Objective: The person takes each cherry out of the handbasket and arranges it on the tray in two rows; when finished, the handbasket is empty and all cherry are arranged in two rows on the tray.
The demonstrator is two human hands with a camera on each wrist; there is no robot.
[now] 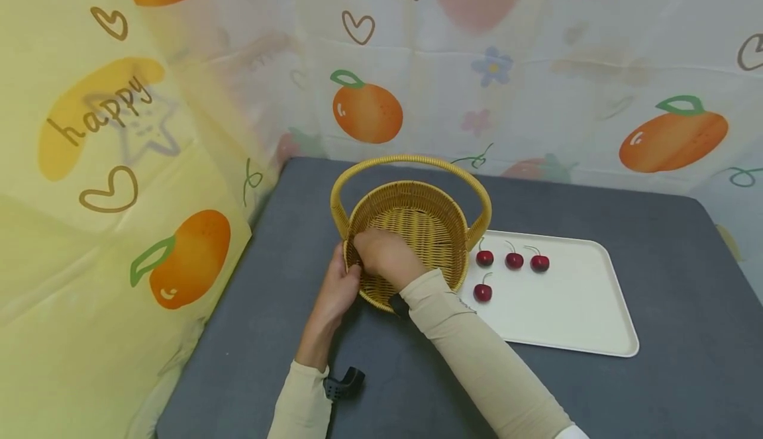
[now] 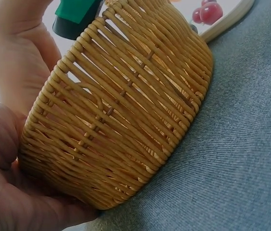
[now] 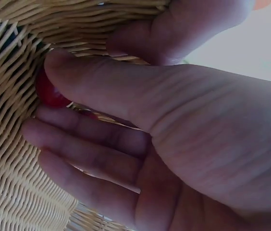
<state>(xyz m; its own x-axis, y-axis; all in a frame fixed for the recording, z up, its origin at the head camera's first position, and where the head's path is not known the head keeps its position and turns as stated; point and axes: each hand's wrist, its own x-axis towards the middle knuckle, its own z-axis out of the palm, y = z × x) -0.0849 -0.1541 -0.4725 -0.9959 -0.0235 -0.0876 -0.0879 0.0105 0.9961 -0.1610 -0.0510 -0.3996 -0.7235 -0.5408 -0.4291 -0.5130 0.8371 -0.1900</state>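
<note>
A woven yellow basket with a tall arched handle stands on the grey table. My left hand grips its left side, thumb at the rim and fingers along the outer wall. Down inside the basket, my right hand is by the left wall. In the right wrist view, its thumb and fingers pinch a dark red cherry close against the weave. A second bit of red shows behind those fingers, mostly hidden. In the head view the right hand covers the cherry.
A white tray lies right of the basket, its left edge behind the basket's side. Several stemmed cherries, among them a front one, sit on its left half. A fruit-printed curtain hangs behind and to the left of the table.
</note>
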